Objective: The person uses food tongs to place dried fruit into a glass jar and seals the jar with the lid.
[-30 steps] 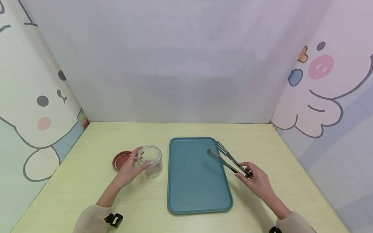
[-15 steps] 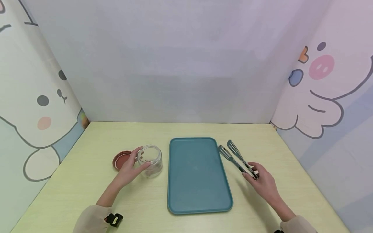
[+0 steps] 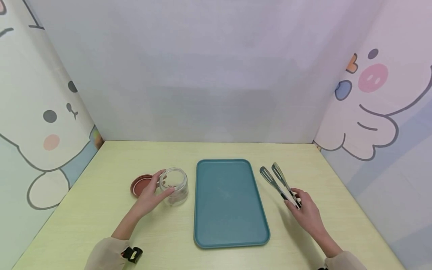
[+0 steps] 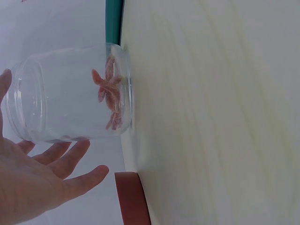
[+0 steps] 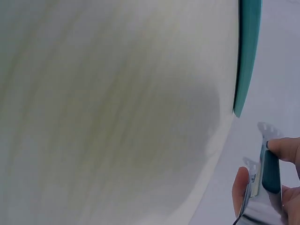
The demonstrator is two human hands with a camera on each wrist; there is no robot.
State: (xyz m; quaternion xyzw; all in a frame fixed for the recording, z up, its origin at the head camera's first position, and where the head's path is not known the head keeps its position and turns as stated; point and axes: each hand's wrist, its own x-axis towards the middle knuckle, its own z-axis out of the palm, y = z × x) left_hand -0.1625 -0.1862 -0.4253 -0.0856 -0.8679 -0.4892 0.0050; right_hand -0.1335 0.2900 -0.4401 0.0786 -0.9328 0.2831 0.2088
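My left hand (image 3: pixel 148 195) holds a clear glass jar (image 3: pixel 182 193) that stands upright and uncovered on the table, thumb on one side and fingers on the other. Several small reddish-brown knobbly pieces (image 4: pixel 110 89) lie at the jar's bottom; their kind is unclear. Beside that hand lies a round reddish-brown lid (image 3: pixel 139 184). On the right, my right hand (image 3: pixel 308 214) grips a pair of tongs (image 3: pixel 280 183) with slotted heads and dark teal grips. The tong heads are spread apart with nothing between them, raised above the table to the right of the tray.
A teal rectangular tray (image 3: pixel 231 210) lies mid-table between jar and tongs, its surface bare. The pale wood table (image 3: pixel 162 240) meets a plain grey-white backdrop (image 3: pixel 216 93) behind. Cartoon-printed panels (image 3: pixel 371 112) close off both sides.
The tongs in my right hand have moved right, from over the tray's right edge to beside the tray. My left hand and the jar stay in place.
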